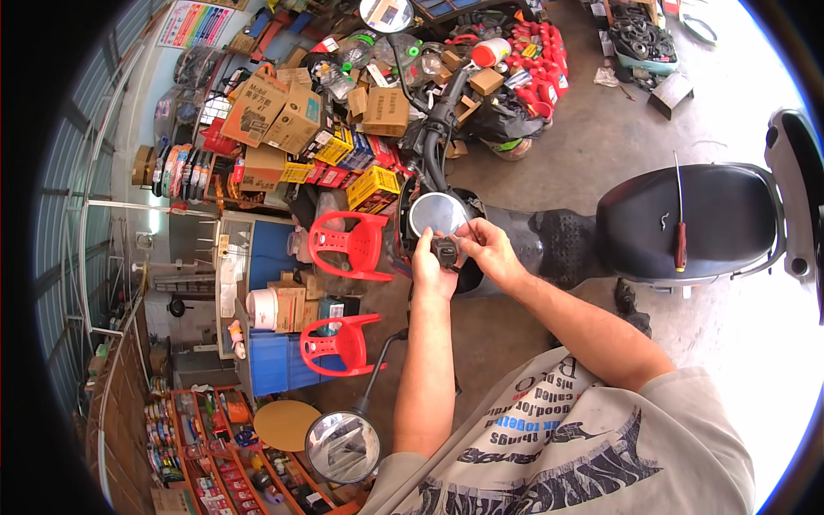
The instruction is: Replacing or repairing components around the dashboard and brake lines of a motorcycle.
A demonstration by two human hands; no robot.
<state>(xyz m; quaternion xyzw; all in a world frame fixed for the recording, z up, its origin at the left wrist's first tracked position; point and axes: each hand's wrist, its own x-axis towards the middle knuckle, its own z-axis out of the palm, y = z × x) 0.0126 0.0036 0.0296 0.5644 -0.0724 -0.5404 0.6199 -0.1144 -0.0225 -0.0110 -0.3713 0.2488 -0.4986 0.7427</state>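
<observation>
My left hand grips a small black box-like part just below a round silver-faced disc at the scooter's front. My right hand is closed at the upper right side of that part, with thumb and index finger together; what they pinch is too small to make out. A long red-handled screwdriver lies on the black seat to my right, beside a small silver bent piece.
Red plastic chairs stand left of the scooter, near blue crates. Cardboard boxes, bottles and bags are piled beyond the handlebar. A mirror sticks out at lower left, over shelves. Tires and parts lie at upper right.
</observation>
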